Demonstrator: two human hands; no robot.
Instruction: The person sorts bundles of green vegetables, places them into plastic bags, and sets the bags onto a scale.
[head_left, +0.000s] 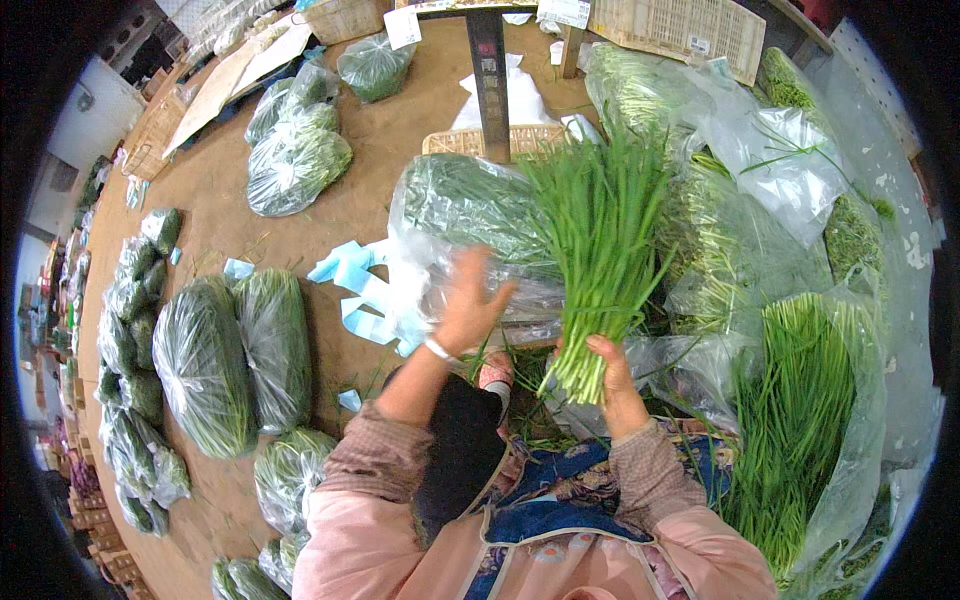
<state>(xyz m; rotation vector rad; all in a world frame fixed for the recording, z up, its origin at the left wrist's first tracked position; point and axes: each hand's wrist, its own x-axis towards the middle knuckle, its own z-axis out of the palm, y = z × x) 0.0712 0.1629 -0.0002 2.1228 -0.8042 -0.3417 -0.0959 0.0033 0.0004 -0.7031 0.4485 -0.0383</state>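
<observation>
My right hand (616, 371) grips a bunch of long green leaves, likely Chinese chives (600, 225), near the pale cut ends of the stems. The leaf tips point away from me. My left hand (471, 307) is blurred, with fingers spread and nothing in it. It hovers over the near part of a clear plastic bag (450, 199) with dark greens inside. Light-blue strips (364, 281) lie against the bag's left side. More loose chives (795, 420) rest in an opened plastic sheet to my right.
A dark upright post (487, 82) bearing writing rises behind the bag, above a woven basket (442, 141). Filled bags (206, 367) stand on the brown floor (375, 195) at left. Bagged greens (720, 247) are heaped at right, by a pale crate (675, 34).
</observation>
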